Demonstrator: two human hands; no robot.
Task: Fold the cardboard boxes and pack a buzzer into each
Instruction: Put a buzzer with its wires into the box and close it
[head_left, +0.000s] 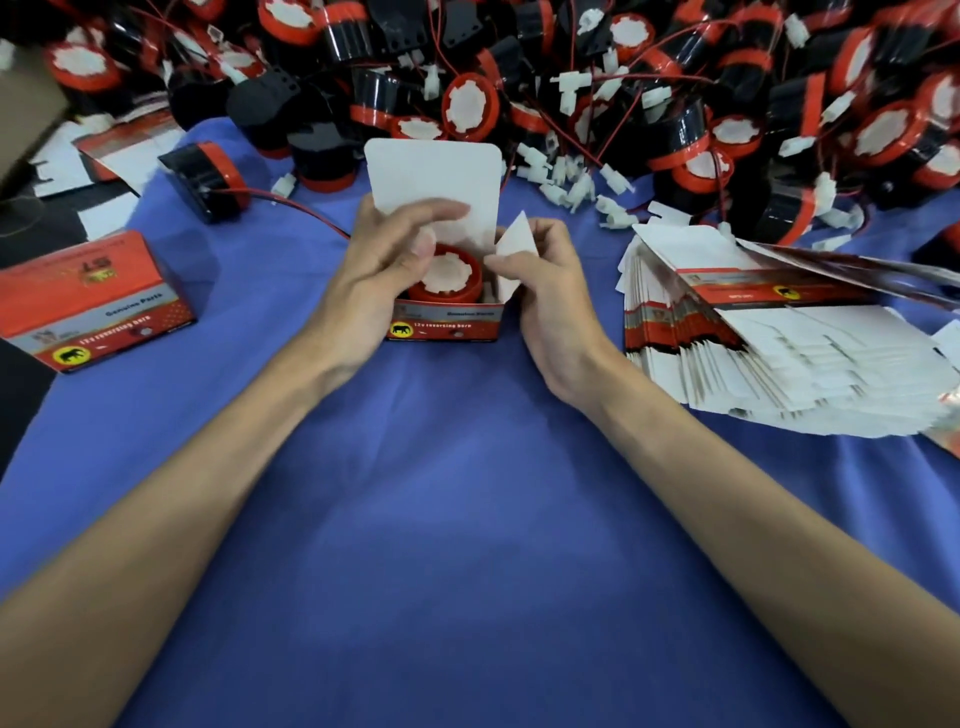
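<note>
A small red cardboard box (445, 323) stands open on the blue cloth at the centre, its white lid flap (434, 174) upright behind. A red and black buzzer (448, 278) sits inside it, white face up. My left hand (379, 275) is at the box's left side, its fingers reaching over the opening and touching the lid flap. My right hand (545, 291) pinches the white right side flap (511, 244) between thumb and fingers.
A large heap of buzzers (623, 78) with red wires and white plugs fills the far side. One loose buzzer (205, 179) lies at the left. A closed box (98, 304) stands at the left. A stack of flat box blanks (779, 353) lies at the right.
</note>
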